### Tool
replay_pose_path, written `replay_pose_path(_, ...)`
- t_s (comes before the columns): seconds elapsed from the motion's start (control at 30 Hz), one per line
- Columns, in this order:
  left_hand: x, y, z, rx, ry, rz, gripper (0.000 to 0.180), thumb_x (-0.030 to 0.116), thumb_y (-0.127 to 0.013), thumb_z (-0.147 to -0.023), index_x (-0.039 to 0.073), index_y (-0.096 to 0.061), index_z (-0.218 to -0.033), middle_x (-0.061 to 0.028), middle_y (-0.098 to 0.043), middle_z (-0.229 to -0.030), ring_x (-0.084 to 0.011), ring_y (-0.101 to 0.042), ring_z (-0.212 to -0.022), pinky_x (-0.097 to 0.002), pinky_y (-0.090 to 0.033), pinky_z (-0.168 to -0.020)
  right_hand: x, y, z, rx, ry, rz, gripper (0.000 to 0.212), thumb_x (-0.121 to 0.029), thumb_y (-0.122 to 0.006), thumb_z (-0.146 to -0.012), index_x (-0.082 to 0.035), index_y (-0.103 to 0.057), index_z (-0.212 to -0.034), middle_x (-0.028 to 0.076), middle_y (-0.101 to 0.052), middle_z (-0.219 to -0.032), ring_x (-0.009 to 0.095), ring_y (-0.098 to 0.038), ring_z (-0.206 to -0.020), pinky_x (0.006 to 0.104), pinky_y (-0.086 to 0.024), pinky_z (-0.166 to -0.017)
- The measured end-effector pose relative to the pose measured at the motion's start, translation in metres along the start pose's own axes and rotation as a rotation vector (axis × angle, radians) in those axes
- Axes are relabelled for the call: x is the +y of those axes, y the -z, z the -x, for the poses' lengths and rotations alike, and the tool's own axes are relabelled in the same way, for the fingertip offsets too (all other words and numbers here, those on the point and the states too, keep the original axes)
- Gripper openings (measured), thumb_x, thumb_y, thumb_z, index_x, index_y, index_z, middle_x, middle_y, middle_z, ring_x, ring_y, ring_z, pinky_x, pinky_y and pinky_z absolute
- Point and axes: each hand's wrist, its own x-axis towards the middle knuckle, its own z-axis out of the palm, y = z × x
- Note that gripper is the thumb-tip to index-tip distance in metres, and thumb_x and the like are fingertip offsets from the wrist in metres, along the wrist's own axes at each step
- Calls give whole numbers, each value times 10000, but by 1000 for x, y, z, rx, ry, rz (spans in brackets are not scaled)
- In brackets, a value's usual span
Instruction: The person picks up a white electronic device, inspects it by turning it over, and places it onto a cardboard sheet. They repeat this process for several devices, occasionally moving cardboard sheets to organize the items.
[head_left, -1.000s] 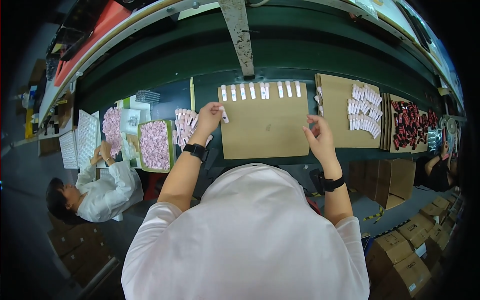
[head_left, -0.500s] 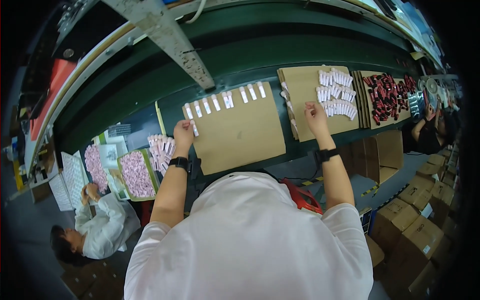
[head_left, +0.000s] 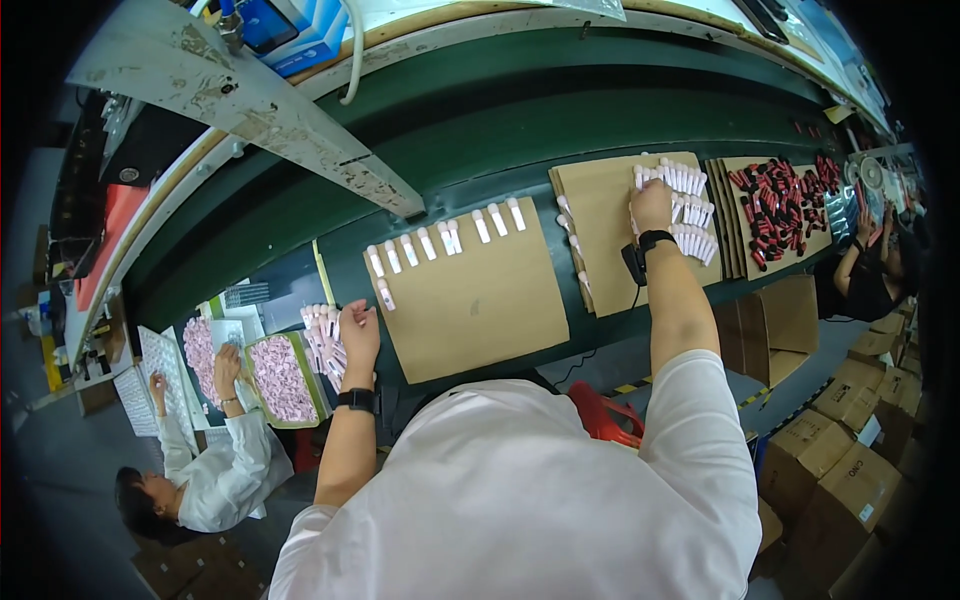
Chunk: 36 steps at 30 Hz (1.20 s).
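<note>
My left hand point(head_left: 360, 332) hovers by the right side of a pile of pale pink capped tubes point(head_left: 322, 335), its fingers loosely bent and apart, with no tube visible in them. Right of it lies a brown cardboard sheet point(head_left: 480, 300) with a row of pink tubes point(head_left: 425, 241) along its far edge and a single tube point(head_left: 385, 294) below the row's left end. My right hand point(head_left: 652, 207) is over the left part of several rows of tubes point(head_left: 692, 212) on a second cardboard stack point(head_left: 600, 240). Its fingers are drawn together; their tips and anything between them are hidden.
Red and black tubes point(head_left: 775, 205) cover more cardboard at the right. A green-rimmed tray point(head_left: 283, 380) of small pink pieces stands at the left, beside a co-worker in white point(head_left: 225, 480). A metal post point(head_left: 290, 130) slants over the table. Cartons point(head_left: 840, 460) are stacked lower right.
My left hand has moved down and left from the single tube toward the pile. My right hand has moved up and right onto the tube rows. The whole view has shifted slightly.
</note>
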Motion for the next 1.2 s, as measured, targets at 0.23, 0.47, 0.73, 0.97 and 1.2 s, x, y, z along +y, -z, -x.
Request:
replay_pose_path(0.23,55,16,16,-85,-60,61,234,39,-621,-880,-19,-575,-1102,-103,-623,-1003,-142,-620,-861,-263,-506,-761,-22,16,20,-53,180,-124,251,-207,-673,-829,-11,-625,-978,162,-654,-771,332,-649,-741,415,-514,-689)
replay_pose_path(0.47,185,19,44,-316,-260,370,254,29,-610,-901,-11,-570,-1149,-72,-636,-1009,-124,-595,-939,-263,-477,-844,-145,139,146,-384,667,-698,182,-32,-709,-796,-28,-599,-942,75,-602,-808,147,-549,-673,261,-440,-601)
replay_pose_path(0.73,273,44,77,-545,-568,388,238,44,-686,-847,6,-615,-1072,-77,-664,-992,-155,-624,-939,-285,-480,-853,-192,206,195,-369,950,-886,295,34,-740,-718,-25,-612,-976,80,-610,-921,203,-574,-766,280,-452,-651)
replay_pose_path(0.97,271,70,102,-470,-656,453,198,37,-703,-829,9,-638,-1015,-88,-673,-989,-184,-633,-950,-309,-477,-894,-211,225,230,-378,958,-1021,361,42,-741,-707,-17,-634,-1046,102,-628,-911,239,-587,-806,318,-460,-710)
replay_pose_path(1.2,265,87,108,-529,-718,471,215,-20,-675,-842,-30,-599,-1043,-114,-628,-1021,-223,-587,-1048,-374,-418,-1023,-217,232,243,-364,995,-1031,326,41,-740,-705,-14,-646,-1012,102,-633,-878,235,-586,-803,310,-456,-701)
